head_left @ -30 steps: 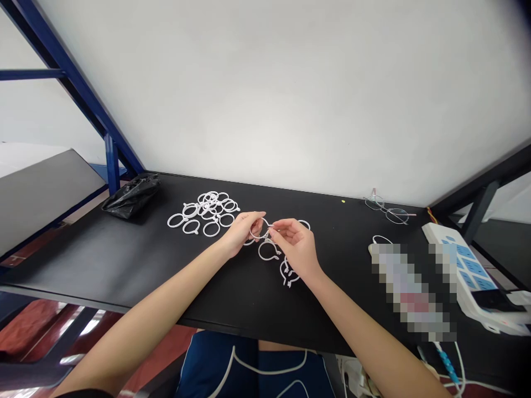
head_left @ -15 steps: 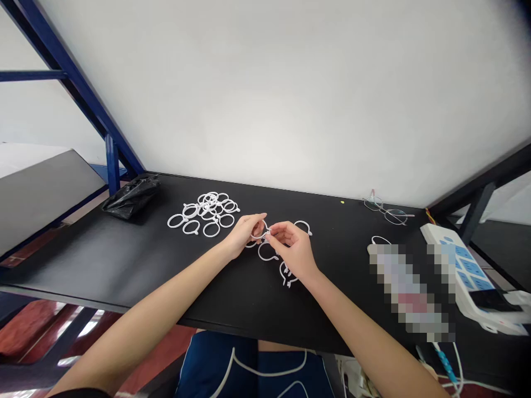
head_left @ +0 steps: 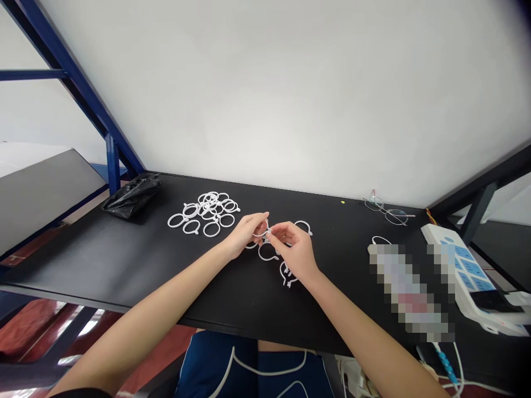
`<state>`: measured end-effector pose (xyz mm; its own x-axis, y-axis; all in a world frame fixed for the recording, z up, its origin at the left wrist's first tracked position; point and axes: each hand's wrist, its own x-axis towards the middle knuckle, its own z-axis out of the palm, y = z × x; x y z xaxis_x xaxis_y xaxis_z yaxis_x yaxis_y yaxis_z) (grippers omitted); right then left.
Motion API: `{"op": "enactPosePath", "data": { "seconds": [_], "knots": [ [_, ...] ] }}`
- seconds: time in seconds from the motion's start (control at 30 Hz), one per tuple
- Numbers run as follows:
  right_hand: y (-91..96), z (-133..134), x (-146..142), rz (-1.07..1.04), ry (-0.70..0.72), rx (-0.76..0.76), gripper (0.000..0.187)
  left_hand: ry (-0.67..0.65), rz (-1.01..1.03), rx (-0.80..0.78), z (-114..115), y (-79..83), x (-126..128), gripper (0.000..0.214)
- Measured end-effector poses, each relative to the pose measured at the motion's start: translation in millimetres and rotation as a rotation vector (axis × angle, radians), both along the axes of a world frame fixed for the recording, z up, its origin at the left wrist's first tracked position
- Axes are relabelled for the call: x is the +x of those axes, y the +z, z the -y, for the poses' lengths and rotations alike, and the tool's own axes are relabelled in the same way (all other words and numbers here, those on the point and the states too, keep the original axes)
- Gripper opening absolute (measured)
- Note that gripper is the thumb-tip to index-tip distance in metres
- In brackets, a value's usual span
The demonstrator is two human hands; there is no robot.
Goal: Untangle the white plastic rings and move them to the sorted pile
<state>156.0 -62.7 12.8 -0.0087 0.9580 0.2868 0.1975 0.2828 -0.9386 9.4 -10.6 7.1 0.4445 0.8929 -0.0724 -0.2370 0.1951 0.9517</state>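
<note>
Between my two hands is a white plastic ring [head_left: 260, 235], raised a little above the black table. My left hand [head_left: 248, 232] grips its left side, with the fingers curled around it. At the ring's right side, my right hand [head_left: 292, 246] pinches the small joint between thumb and fingertips. Below them on the table lies an open white ring [head_left: 265, 252], partly covered by the right hand. More open rings [head_left: 286, 275] lie by the right wrist, and a single ring [head_left: 302, 223] sits just beyond the right knuckles.
A pile of white rings [head_left: 211, 207] lies to the left on the black table [head_left: 136, 260]. Behind it is a crumpled black plastic bag [head_left: 133, 196]. On the right are eyeglasses [head_left: 394, 215], a blurred-out object [head_left: 410, 293] with a cable, and a white power strip [head_left: 460, 265].
My hands stay almost in place. The ring between them has shifted and tilted slightly, with its right side still pinched.
</note>
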Motion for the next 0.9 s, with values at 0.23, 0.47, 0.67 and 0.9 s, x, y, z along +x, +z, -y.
{"op": "enactPosePath", "data": {
  "seconds": [0.23, 0.47, 0.67, 0.9],
  "knots": [
    [1.4, -0.3, 0.3, -0.079, 0.007, -0.058, 0.017, 0.092, -0.101, 0.238, 6.3, 5.2, 2.1, 0.035],
    [-0.2, 1.1, -0.9, -0.141, 0.051, -0.107, 0.024, 0.165, -0.158, 0.363, 6.5, 2.4, -0.3, 0.050],
    [-2.8, 3.4, -3.3, -0.118, 0.072, -0.096, 0.021, 0.213, -0.207, 0.426, 4.4, 0.2, -3.0, 0.061],
    [-2.1, 5.0, -3.4, 0.062, 0.073, -0.029, 0.021, 0.231, -0.221, 0.398, 4.2, -1.9, -3.2, 0.064]
  ]
}}
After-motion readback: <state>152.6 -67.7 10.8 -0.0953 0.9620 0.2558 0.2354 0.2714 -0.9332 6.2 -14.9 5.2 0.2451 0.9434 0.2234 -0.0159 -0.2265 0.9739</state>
